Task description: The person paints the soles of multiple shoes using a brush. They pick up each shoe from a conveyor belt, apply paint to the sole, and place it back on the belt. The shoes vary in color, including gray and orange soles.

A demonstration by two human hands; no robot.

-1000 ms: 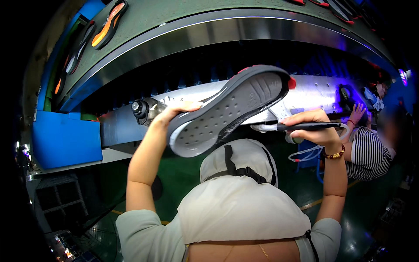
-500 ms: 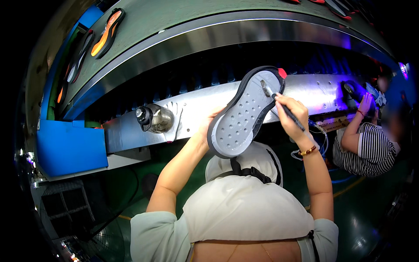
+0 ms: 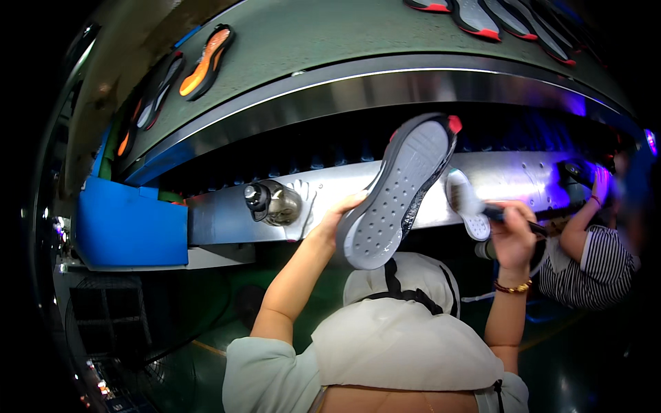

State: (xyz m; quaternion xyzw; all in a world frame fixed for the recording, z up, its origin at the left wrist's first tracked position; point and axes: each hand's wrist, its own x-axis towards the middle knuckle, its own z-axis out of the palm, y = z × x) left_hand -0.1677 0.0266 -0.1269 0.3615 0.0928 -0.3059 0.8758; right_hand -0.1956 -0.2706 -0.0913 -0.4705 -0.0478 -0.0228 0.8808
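Note:
My left hand (image 3: 343,215) is closed on the side of a shoe sole (image 3: 399,186), which hangs tilted above the metal ledge. The sole has a grey dimpled inner face, a black rim and red accents at its upper end; part of the grey face looks wet. To the right, my right hand (image 3: 513,234) grips the dark handle of a brush (image 3: 492,210), apart from the sole. Its pale head is blurred and overlaps a small pale sole-shaped piece (image 3: 475,224) with small holes, on the ledge; whether they touch, I cannot tell.
A dark-capped bottle (image 3: 275,204) and a white glove (image 3: 303,199) are on the ledge (image 3: 358,175), left of the sole. Beyond runs a green conveyor belt (image 3: 330,41) carrying several soles (image 3: 206,63). A blue box (image 3: 131,227) stands left; a co-worker in stripes (image 3: 578,268) works at right.
My right hand has drawn the brush off the sole's upper end and moved right and down. The small sole-shaped piece now shows beside the sole. The whole view has shifted, with more belt visible.

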